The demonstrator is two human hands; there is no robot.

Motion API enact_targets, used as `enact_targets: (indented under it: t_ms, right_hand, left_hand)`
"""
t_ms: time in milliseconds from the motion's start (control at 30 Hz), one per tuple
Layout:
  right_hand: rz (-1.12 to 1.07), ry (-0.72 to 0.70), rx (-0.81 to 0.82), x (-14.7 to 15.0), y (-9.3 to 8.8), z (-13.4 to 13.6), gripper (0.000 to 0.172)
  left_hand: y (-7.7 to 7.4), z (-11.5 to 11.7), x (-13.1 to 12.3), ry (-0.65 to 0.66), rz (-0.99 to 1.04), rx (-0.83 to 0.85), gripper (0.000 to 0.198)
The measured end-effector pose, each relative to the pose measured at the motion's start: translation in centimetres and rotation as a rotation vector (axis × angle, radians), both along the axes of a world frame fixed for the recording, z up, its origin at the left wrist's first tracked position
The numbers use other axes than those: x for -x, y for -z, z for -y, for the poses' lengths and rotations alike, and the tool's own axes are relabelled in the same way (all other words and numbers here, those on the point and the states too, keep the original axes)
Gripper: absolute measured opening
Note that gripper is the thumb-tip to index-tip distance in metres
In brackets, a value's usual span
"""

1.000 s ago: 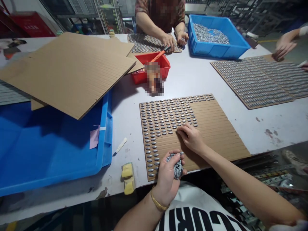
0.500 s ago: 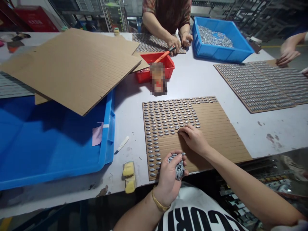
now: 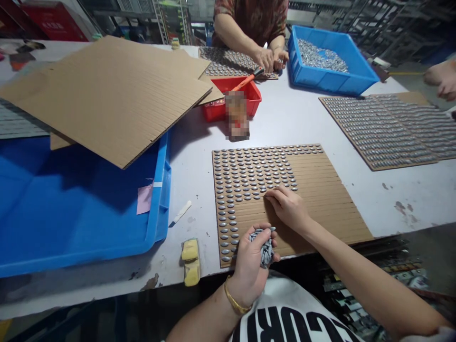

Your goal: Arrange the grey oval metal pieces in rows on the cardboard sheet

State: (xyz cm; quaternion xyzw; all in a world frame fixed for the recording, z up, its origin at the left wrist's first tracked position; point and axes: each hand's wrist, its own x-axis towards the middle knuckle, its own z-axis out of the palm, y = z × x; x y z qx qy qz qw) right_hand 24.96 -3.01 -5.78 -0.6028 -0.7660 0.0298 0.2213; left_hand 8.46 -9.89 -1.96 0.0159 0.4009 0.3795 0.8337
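Observation:
Cupped around a heap of small grey spindle-shaped metal pieces (image 3: 264, 249) is my left hand (image 3: 249, 256), its thumb resting on the heap. My right hand (image 3: 287, 206) is in a pinch at the end of an unfinished row on the cardboard sheet (image 3: 320, 204); its fingertips hide most of whatever they hold, probably one such piece. Rows of the same metal pieces (image 3: 249, 171) lie on the sheet's upper left part, with two columns running down its left side and a double row along the far edge.
A blue tray (image 3: 162, 209) with cardboard sheets (image 3: 117, 95) across it stands at left. Yellow blocks (image 3: 191, 261) sit by the near edge. Beyond are a red bin (image 3: 254, 95) and a blue bin (image 3: 335, 85) of metal pieces. Filled sheets (image 3: 381, 133) lie right; a co-worker's hands (image 3: 272, 59) work opposite.
My hands stay almost where they were, the right still pinching at the same row. The co-worker's hands opposite have come together, and another person's hand at right has lifted away from its sheet.

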Motion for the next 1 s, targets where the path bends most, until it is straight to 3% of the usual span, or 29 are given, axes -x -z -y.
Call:
enact_targets:
  t_ms: [500,1000]
  right_hand:
    - [0.158,-0.015,0.141,0.6,-1.7,-0.9,0.021]
    - [0.019,-0.047,0.143,0.0,-0.9,-0.9,0.022]
  left_hand:
    - [0.2,0.1,0.1,0.000,-0.006,-0.005,0.022]
    - [0.4,0.2,-0.1,-0.011,0.008,-0.025,0.023]
